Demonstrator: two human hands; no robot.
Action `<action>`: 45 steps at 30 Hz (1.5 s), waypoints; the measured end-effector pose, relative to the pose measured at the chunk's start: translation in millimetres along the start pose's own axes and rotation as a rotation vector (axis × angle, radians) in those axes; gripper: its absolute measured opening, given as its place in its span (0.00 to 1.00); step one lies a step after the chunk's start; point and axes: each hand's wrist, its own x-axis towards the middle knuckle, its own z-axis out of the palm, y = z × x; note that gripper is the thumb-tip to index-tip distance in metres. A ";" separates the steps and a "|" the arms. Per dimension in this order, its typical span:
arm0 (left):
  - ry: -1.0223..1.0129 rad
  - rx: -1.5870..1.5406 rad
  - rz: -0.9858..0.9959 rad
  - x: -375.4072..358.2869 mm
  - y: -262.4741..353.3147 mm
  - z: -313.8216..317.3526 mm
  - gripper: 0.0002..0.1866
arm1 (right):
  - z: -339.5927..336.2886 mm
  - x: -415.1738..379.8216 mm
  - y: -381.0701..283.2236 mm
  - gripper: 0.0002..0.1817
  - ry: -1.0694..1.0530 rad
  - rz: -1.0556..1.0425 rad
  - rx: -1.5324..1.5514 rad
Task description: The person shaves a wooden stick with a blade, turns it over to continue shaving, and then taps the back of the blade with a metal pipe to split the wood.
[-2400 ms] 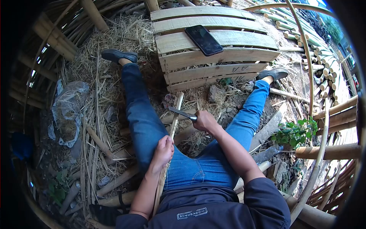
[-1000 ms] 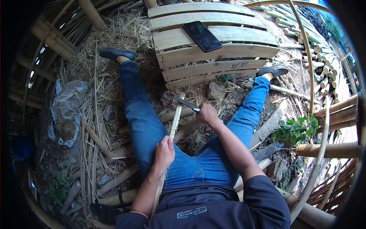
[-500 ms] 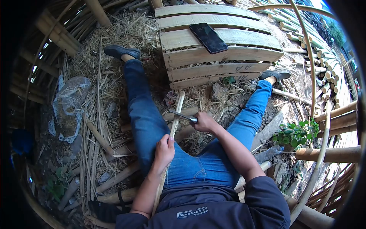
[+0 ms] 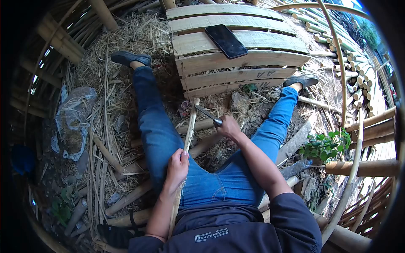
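Observation:
My left hand (image 4: 177, 170) is closed round a long pale bamboo strip (image 4: 190, 126), which runs from beside my left hip up between my legs, its far end close to the slatted crate. Fine shavings curl along the strip's edge. My right hand (image 4: 229, 127) grips the handle of a knife (image 4: 208, 115). The blade points up and left, its tip right at the strip near the far end. Part of the strip below my left hand lies along my forearm.
A wooden slatted crate (image 4: 236, 63) stands ahead with a black phone (image 4: 226, 41) on top. Cut bamboo poles (image 4: 358, 76) are piled at the right. A plastic bag (image 4: 78, 111) lies at the left among straw, and a leafy plant (image 4: 327, 145) grows at the right.
My right hand has carried the knife up and away from me along the strip, toward its far end. The strip stands slightly more upright in view; my left hand keeps its grip.

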 end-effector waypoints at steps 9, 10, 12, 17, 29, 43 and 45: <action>-0.075 -0.220 -0.067 0.5 1.6 -4.6 0.15 | -0.3 -24.9 -31.0 0.11 -0.192 -0.221 0.014; -0.086 -0.253 -0.083 -0.6 2.8 -5.5 0.15 | -0.3 -25.8 -32.6 0.11 -0.207 -0.215 0.018; -0.118 -0.307 -0.111 -2.8 6.0 -6.1 0.15 | -0.2 -27.2 -33.7 0.10 -0.218 -0.205 0.025; -0.233 -0.407 -0.178 -6.6 19.3 -10.1 0.13 | 19.3 -21.6 -18.1 0.11 -0.111 -0.271 0.060; -0.296 -0.585 -0.256 -3.8 22.2 -14.1 0.13 | 10.2 -15.9 -14.3 0.10 -0.029 -0.159 0.071; -0.380 -0.705 -0.302 -0.2 20.2 -23.9 0.12 | 9.8 -26.7 -37.8 0.08 -0.162 -0.206 0.092; -0.386 -0.708 -0.296 0.0 19.6 -24.1 0.13 | 13.3 -25.7 -36.4 0.08 -0.161 -0.198 0.097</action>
